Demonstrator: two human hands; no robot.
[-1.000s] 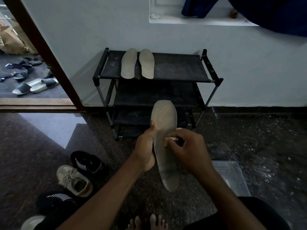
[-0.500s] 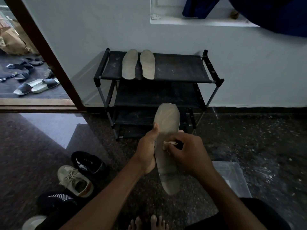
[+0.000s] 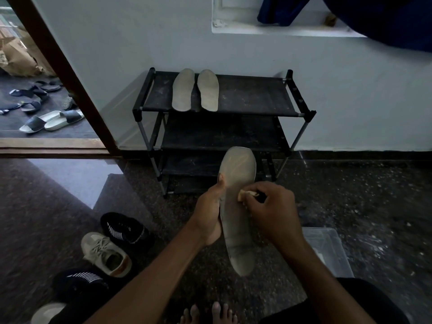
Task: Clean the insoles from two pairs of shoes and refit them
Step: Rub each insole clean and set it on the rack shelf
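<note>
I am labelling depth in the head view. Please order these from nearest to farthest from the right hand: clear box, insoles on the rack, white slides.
1. Clear box, on the floor just right of the right hand.
2. Insoles, ahead, on top of the rack.
3. White slides, far left, past the door frame.

Bare forearms (image 3: pixel 152 277) meet mid-frame; left hand (image 3: pixel 209 213) grips the insole (image 3: pixel 238 232) by its edge, thumb up; right hand (image 3: pixel 274 209) pinches a small pale wad (image 3: pixel 243 195).
</note>
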